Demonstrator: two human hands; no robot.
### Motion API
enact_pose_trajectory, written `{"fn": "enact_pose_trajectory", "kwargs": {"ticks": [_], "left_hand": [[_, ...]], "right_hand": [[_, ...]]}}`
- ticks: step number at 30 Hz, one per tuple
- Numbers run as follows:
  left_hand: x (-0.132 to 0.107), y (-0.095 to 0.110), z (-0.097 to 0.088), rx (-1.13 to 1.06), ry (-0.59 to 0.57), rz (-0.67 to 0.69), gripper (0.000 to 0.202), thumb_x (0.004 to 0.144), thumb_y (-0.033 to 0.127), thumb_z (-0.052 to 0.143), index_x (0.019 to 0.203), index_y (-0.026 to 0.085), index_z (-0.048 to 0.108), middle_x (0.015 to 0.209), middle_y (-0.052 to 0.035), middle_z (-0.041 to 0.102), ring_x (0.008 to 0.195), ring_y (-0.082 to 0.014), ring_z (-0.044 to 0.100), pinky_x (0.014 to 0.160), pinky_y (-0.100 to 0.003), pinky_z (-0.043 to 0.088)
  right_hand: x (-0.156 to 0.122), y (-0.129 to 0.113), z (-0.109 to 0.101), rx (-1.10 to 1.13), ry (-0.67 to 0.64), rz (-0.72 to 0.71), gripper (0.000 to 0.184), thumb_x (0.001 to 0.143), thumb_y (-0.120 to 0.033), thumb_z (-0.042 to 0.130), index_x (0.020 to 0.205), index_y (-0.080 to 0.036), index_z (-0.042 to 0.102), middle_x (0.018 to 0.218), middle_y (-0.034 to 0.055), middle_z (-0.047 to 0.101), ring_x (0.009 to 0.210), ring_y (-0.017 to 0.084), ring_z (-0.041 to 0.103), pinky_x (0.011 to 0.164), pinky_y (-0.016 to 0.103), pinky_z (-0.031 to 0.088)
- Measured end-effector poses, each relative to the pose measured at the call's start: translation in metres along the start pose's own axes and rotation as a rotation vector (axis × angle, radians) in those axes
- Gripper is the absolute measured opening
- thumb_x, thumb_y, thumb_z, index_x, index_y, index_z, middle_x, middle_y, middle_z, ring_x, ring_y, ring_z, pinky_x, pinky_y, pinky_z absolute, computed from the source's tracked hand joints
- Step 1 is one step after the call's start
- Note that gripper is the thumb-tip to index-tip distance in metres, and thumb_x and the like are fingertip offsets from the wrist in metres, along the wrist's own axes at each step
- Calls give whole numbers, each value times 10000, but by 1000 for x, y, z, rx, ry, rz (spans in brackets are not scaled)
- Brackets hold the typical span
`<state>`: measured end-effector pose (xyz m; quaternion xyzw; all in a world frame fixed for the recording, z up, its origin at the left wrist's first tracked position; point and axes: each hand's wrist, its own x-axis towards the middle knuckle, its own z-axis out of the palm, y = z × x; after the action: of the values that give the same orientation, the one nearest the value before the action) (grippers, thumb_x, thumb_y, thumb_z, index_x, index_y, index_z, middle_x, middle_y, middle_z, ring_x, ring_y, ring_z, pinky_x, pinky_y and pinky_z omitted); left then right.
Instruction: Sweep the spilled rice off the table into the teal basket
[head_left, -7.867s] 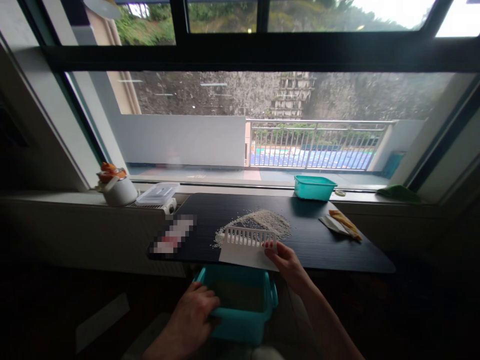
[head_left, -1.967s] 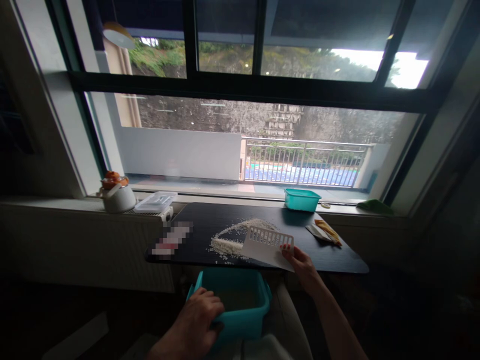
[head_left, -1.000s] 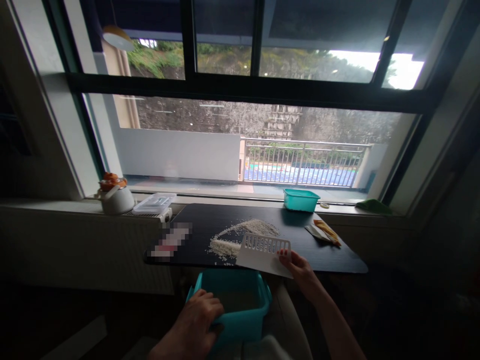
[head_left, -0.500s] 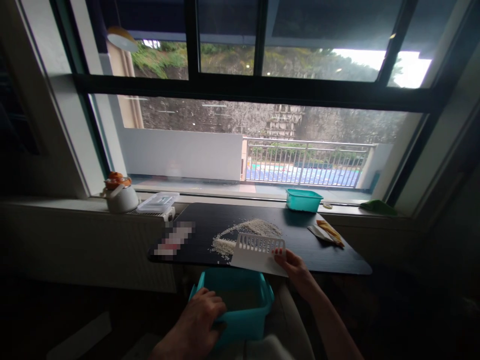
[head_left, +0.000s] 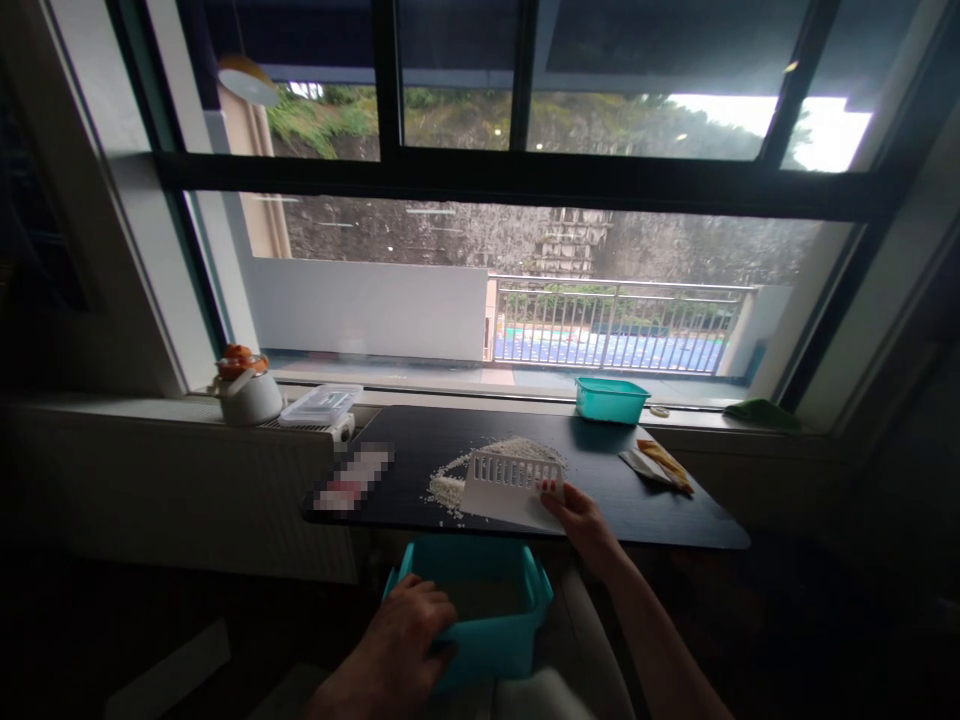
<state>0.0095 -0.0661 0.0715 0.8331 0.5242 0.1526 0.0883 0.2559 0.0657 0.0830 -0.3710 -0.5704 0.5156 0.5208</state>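
A: Where's the scraper?
B: I've got the white slotted scraper clenched in my right hand. It stands on the black table, touching the spilled rice.
A: And the left?
B: My left hand grips the teal bin by its near rim, below the table's edge.

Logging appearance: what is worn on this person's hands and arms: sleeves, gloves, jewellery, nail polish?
Both forearms are bare: no sleeves or gloves in view. The right hand has red nail polish. The left hand shows no ring or watch; its nails cannot be made out.
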Motion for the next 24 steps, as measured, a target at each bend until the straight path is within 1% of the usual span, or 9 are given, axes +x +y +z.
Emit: {"fn": "enact_pose_trajectory", "kwargs": {"ticks": [5,9,13,16,21,24], "left_hand": [[0,1,-3,-14,-4,-4,66,720,199,605,669,187,564,739,20,632,804,-179,575,865,-382,341],[-1,-1,-1,-20,-2,-12,65,723,202,605,671,187,569,737,17,630,808,-182,574,861,-380,344],[-1,-1,0,-20,2,-8,82,718,196,610,656,179,558,728,14,627,796,-180,570,837,-370,349],[0,0,-1,-22,3,-5,78,711,195,616,657,178,562,728,13,631,796,-181,572,842,-373,346],[1,-2,-1,-28,1,-6,62,715,194,610,665,187,574,738,14,638,806,-184,573,848,-375,343],[0,-3,0,-32,-5,-8,62,725,201,601,668,192,578,739,14,634,805,-183,572,850,-374,343]], "right_hand": [[6,2,10,-8,-56,11,359,676,-481,716,888,-192,686,803,37,700,749,229,623,655,322,482],[3,2,10,1,-89,28,342,682,-466,717,884,-192,687,814,35,703,765,228,623,671,325,484],[7,2,10,4,-75,3,350,688,-472,709,898,-194,685,807,35,702,748,224,623,662,324,482],[12,3,12,-18,-55,-15,354,672,-478,718,875,-189,687,790,34,697,742,221,616,665,322,477],[12,1,12,-28,-102,26,350,675,-461,722,887,-184,690,797,39,697,747,223,617,673,332,479],[12,-1,13,-1,-102,12,355,672,-470,721,887,-189,690,796,36,694,735,217,615,675,335,478]]}}
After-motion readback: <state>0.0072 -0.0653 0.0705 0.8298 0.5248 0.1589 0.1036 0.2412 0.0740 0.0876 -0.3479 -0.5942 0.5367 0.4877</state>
